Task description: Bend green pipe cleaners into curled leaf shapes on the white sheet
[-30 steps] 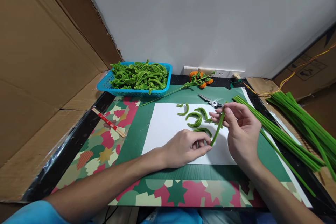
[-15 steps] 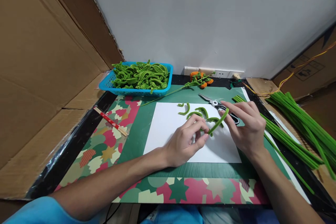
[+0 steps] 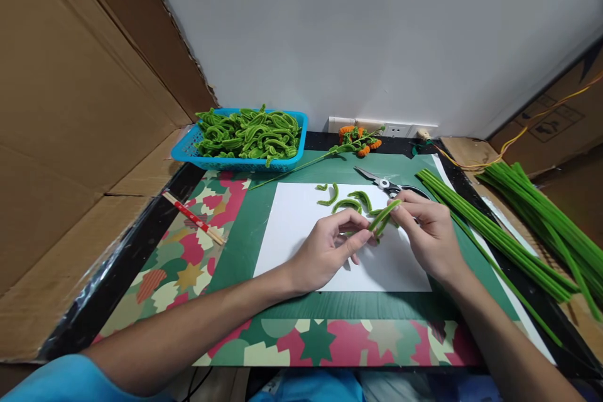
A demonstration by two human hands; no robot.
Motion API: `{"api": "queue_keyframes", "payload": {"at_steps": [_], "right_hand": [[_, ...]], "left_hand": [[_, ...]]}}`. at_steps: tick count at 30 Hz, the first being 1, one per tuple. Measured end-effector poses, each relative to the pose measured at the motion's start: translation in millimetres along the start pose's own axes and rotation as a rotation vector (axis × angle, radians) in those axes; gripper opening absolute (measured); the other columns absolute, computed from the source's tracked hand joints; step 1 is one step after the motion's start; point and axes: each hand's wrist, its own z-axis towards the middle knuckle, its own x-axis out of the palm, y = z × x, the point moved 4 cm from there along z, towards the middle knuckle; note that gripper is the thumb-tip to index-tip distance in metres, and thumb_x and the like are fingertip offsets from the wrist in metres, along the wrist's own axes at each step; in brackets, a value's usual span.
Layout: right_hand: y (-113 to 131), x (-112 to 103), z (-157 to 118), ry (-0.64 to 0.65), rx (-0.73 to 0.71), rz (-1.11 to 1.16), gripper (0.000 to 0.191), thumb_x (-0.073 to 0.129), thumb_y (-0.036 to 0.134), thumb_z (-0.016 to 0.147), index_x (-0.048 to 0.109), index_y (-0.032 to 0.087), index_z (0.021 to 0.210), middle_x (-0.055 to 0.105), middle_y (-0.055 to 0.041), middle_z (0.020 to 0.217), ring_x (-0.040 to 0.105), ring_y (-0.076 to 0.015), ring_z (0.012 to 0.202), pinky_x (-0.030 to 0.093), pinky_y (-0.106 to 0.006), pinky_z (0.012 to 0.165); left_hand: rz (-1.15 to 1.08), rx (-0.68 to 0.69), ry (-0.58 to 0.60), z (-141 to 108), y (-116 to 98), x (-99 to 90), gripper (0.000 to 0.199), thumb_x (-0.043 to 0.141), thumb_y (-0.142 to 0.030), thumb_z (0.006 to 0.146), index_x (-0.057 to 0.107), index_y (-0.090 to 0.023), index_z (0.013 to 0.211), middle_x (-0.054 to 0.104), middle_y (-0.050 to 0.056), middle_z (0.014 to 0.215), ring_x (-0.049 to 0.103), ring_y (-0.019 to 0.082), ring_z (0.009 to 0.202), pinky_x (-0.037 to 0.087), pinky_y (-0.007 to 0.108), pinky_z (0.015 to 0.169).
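Pinching a short green chenille stem [image 3: 384, 215] at opposite ends, right of frame centre over white paper [image 3: 301, 207], the left hand [image 3: 325, 249] and right hand [image 3: 431, 232] sit closer together than a second ago, the stem slanting less steeply, suggesting controlled two-handed handling.

Strips [image 3: 347, 203] on paper [image 3: 292, 232], basket [image 3: 235, 164] behind-left

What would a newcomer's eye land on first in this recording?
Probably the blue basket heaped with green pieces, at the back left. Next, the left hand and right hand, holding a green strip between them over the white paper. The orange flowers at the back, right of the basket, also stand out.
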Motion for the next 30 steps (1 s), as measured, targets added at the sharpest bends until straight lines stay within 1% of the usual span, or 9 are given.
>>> {"api": "queue_keyframes", "payload": {"at_steps": [2, 5, 12, 16, 19, 22, 24, 27, 30], "right_hand": [[0.8, 1.7, -1.0, -0.019, -0.046, -0.118, 0.044, 0.056, 0.028, 0.108, 0.073, 0.02, 0.069, 0.057, -0.0017, 0.073, 0.054, -0.0161, 0.069, 0.04, -0.031, 0.066], [3.2, 4.2, -2.6, -0.054, -0.129, -0.234, 0.043, 0.058, 0.025, 0.107, 0.065, 0.018, 0.066, 0.053, -0.0009, 0.073, 0.051, -0.0142, 0.066, 0.037, -0.03, 0.063], [1.8, 2.2, -2.4, -0.12, -0.093, -0.244, 0.034, 0.066, 0.024, 0.104, 0.056, 0.019, 0.071, 0.053, 0.0019, 0.072, 0.048, -0.0119, 0.063, 0.038, -0.028, 0.062], [0.9, 2.0, -2.1, -0.128, -0.103, -0.279, 0.03, 0.064, 0.024, 0.105, 0.061, 0.019, 0.076, 0.055, 0.0008, 0.073, 0.05, -0.0141, 0.066, 0.038, -0.029, 0.064], [0.8, 4.1, -1.7, -0.099, -0.113, -0.267, 0.036, 0.058, 0.024, 0.109, 0.063, 0.019, 0.074, 0.056, -0.0003, 0.072, 0.051, -0.0153, 0.067, 0.038, -0.03, 0.065], [3.1, 7.0, -1.4, -0.036, -0.144, -0.23, 0.037, 0.058, 0.022, 0.108, 0.066, 0.019, 0.073, 0.057, -0.0011, 0.072, 0.053, -0.016, 0.069, 0.039, -0.03, 0.066], [4.3, 8.1, -1.6, -0.013, -0.144, -0.229, 0.038, 0.058, 0.021, 0.108, 0.068, 0.019, 0.072, 0.059, -0.0021, 0.073, 0.055, -0.0165, 0.071, 0.04, -0.031, 0.068], [4.2, 9.1, -1.9, 0.001, -0.103, -0.216, 0.043, 0.057, 0.022, 0.108, 0.068, 0.018, 0.066, 0.057, -0.0016, 0.071, 0.054, -0.0143, 0.066, 0.039, -0.03, 0.066], [3.7, 11.2, -1.8, 0.03, -0.074, -0.167, 0.045, 0.057, 0.024, 0.108, 0.068, 0.017, 0.065, 0.055, -0.0006, 0.07, 0.051, -0.0118, 0.061, 0.038, -0.029, 0.062]], "left_hand": [[-0.032, -0.034, -0.022, 1.8, 1.2, -0.7, 0.032, 0.074, -0.045, 0.1, 0.064, -0.015, 0.107, 0.075, 0.009, 0.099, 0.074, 0.017, 0.079, 0.059, 0.02, 0.055], [-0.053, -0.039, -0.061, 4.4, 0.7, -3.5, 0.032, 0.073, -0.045, 0.101, 0.064, -0.016, 0.108, 0.077, 0.011, 0.101, 0.078, 0.022, 0.086, 0.06, 0.021, 0.053], [-0.133, -0.084, -0.004, 6.8, -2.4, -4.2, 0.029, 0.066, -0.045, 0.105, 0.056, -0.018, 0.102, 0.08, 0.013, 0.102, 0.079, 0.022, 0.083, 0.062, 0.023, 0.053], [-0.131, -0.062, -0.001, 7.6, -3.3, -4.6, 0.029, 0.065, -0.045, 0.106, 0.057, -0.017, 0.099, 0.076, 0.009, 0.096, 0.075, 0.017, 0.074, 0.059, 0.02, 0.05], [-0.121, -0.059, -0.006, 8.3, -4.4, -5.1, 0.031, 0.065, -0.045, 0.105, 0.06, -0.016, 0.097, 0.073, 0.008, 0.096, 0.071, 0.013, 0.067, 0.058, 0.019, 0.049], [-0.137, -0.081, -0.004, 8.6, -5.6, -5.4, 0.032, 0.066, -0.045, 0.105, 0.058, -0.016, 0.095, 0.072, 0.005, 0.092, 0.07, 0.011, 0.062, 0.058, 0.019, 0.049], [-0.161, -0.101, 0.017, 8.8, -6.0, -4.7, 0.033, 0.067, -0.045, 0.104, 0.056, -0.017, 0.092, 0.069, 0.004, 0.088, 0.072, 0.014, 0.064, 0.06, 0.02, 0.049], [-0.209, -0.131, 0.08, 9.3, -5.6, -1.9, 0.033, 0.071, -0.045, 0.102, 0.059, -0.016, 0.09, 0.067, 0.004, 0.086, 0.078, 0.021, 0.075, 0.061, 0.023, 0.048], [-0.251, -0.15, 0.114, 10.5, -4.6, -0.3, 0.032, 0.076, -0.042, 0.099, 0.064, -0.014, 0.089, 0.065, 0.003, 0.085, 0.08, 0.023, 0.077, 0.06, 0.022, 0.047]]}}
